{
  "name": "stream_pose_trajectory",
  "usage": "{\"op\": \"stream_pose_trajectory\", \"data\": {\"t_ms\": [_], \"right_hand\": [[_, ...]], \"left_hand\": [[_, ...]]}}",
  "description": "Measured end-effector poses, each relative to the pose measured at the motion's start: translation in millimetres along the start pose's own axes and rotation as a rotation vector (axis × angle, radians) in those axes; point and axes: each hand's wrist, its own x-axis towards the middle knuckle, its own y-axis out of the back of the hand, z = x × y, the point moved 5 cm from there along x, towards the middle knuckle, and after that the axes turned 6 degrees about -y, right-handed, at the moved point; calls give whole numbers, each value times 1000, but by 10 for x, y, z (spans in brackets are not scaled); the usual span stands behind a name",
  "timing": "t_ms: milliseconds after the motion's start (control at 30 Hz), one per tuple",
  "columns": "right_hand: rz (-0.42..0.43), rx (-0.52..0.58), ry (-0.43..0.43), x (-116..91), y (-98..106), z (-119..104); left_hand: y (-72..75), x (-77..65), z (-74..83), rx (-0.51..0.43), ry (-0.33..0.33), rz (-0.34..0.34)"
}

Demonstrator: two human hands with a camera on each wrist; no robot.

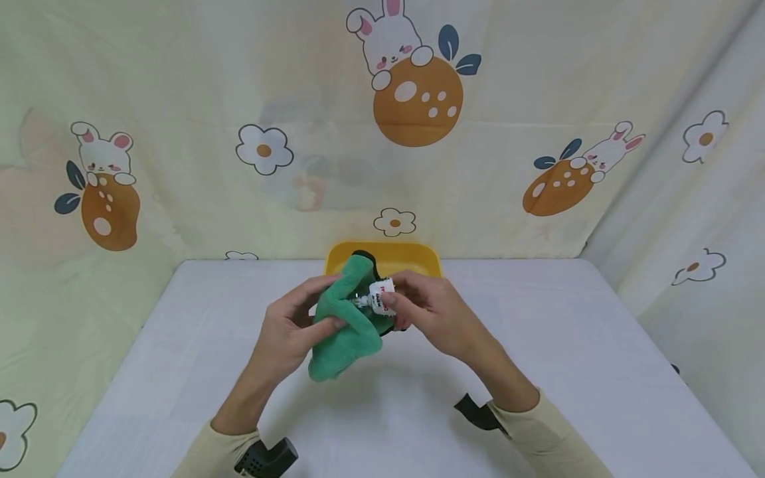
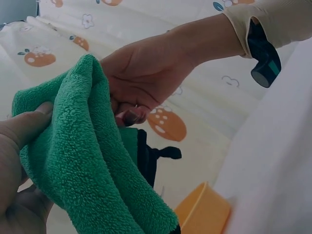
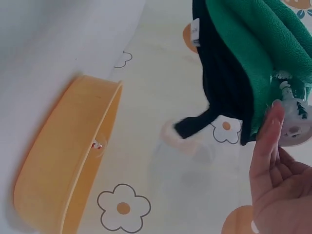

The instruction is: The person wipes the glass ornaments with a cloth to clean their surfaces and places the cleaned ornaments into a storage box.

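Observation:
My left hand (image 1: 289, 332) grips a fluffy green towel (image 1: 343, 342) with dark trim, thumb on the near side. The towel is folded loosely around the clear dome of a small snow globe (image 1: 381, 297). Fingers and thumb of my right hand (image 1: 445, 317) pinch the globe by its white printed base. In the right wrist view, a white figure and a small green tree show on the snow globe (image 3: 295, 119), its dome partly hidden by cloth. A dark hanging loop sticks out from the towel (image 2: 83, 151) in the left wrist view.
Behind the hands, at the table's far edge, stands a yellow tub (image 1: 418, 255). A small red and white item (image 3: 96, 145) shows inside it in the right wrist view. Curtains (image 1: 197, 166) printed with rabbits and flowers enclose the white table (image 1: 197, 372).

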Motion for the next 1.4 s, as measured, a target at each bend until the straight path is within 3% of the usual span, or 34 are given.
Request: {"op": "stream_pose_trajectory", "data": {"t_ms": [167,367,700,1000,1400], "right_hand": [[-15,4,73,-1,8,-30],[40,-69,194,-12,34,-53],[88,-124,392,-26,78,-123],[207,-318,578,-50,79,-198],[140,-260,625,-60,100,-212]], "left_hand": [[36,-5,-12,12,23,52],[59,-2,-12,53,51,92],[72,-10,-31,37,78,92],[43,-8,-45,36,131,77],[37,-13,-25,7,103,32]]}}
